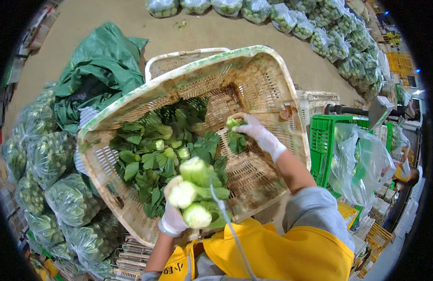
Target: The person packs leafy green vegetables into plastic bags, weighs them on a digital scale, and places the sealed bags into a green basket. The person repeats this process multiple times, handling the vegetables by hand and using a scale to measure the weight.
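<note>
My left hand (173,214), in a whitish glove, holds several heads of bok choy (196,196) with their pale cut ends turned up, over the near side of a large dirty white plastic basket (276,66). Inside the basket, at its right, my gloved right hand (256,133) has its fingers around one small bok choy (236,135). Loose bok choy (160,151) lies heaped in the left half of the basket. A thin grey cord hangs across the view in front of the held heads.
Filled clear bags of greens (72,200) are piled at the left, beside a green tarp (100,63). More bags (321,40) line the floor at upper right. A green crate (320,151) with clear plastic bags (360,161) stands right. Another person (406,174) is at the far right.
</note>
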`<control>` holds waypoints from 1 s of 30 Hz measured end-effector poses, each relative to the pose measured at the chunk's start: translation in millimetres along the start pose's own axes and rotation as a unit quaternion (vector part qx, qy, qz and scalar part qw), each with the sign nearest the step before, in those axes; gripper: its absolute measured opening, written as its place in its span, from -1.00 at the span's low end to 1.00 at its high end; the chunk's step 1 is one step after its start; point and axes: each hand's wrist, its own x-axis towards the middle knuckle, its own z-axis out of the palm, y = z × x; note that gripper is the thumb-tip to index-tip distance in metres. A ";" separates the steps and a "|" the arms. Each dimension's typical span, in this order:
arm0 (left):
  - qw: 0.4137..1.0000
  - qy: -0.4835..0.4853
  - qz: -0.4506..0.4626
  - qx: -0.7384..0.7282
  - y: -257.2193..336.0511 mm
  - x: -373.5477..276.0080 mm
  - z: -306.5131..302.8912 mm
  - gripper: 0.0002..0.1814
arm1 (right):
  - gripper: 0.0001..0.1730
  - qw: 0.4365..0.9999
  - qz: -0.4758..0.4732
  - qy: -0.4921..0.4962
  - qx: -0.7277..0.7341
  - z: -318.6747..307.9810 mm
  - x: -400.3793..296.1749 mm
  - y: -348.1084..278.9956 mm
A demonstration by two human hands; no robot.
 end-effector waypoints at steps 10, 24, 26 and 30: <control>0.920 -0.169 0.221 0.275 46.0 24.6 14.8 0.14 | -0.07 0.860 -0.310 -0.010 0.405 99.4 -198.5 -102.4; 0.948 -0.311 0.058 -0.024 37.4 92.5 236.7 -0.03 | 0.46 0.907 -0.366 0.172 0.117 -71.1 -319.1 -92.3; 0.929 -0.367 0.043 0.017 22.5 97.5 287.2 -0.15 | 0.39 0.860 -0.458 0.165 0.150 -115.0 -332.2 -72.5; 0.896 -0.422 -0.039 0.136 -3.7 100.7 420.5 -0.16 | 0.09 0.846 -0.405 0.184 0.295 -222.3 -348.9 12.6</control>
